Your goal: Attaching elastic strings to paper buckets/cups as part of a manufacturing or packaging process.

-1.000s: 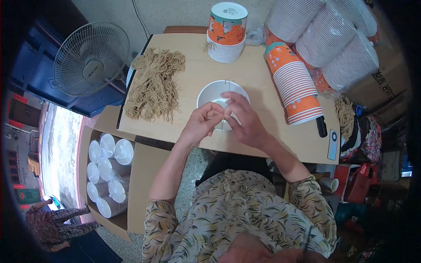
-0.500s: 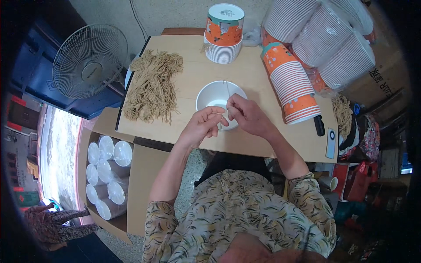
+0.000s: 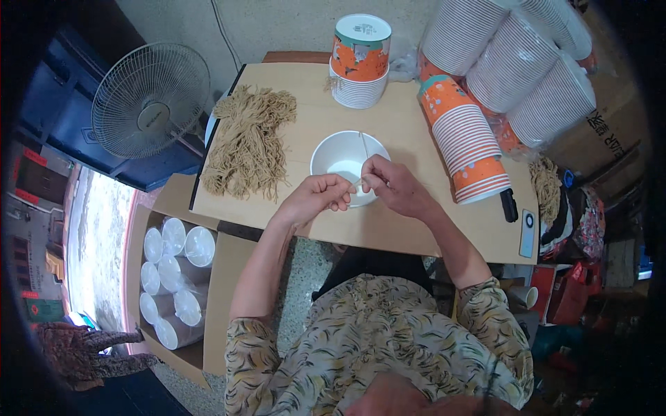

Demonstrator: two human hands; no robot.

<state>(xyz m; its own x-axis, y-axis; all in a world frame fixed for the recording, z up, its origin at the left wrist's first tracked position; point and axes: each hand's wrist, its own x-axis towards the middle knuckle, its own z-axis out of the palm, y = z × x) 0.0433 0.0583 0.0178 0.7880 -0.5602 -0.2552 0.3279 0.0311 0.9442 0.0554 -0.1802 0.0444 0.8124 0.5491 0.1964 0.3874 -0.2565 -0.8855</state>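
Two hands, left hand (image 3: 316, 197) and right hand (image 3: 388, 184), fingers pinched shut on a thin tan string (image 3: 361, 149), over a round white paper bowl (image 3: 340, 156) on a smooth plywood tabletop (image 3: 409, 229), frayed cord bundle (image 3: 250, 142) left of the bowl.

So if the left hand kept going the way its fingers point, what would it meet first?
The left hand points right, so it would probably meet the right hand first, at the near rim of the white bowl; depth is uncertain.

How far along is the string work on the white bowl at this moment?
Done: one string already stands at the white paper bowl's far rim. In hand: left hand and right hand pinch a cord end at its near rim. Left: a heap of tan cords and stacks of orange printed cups wait on the table.
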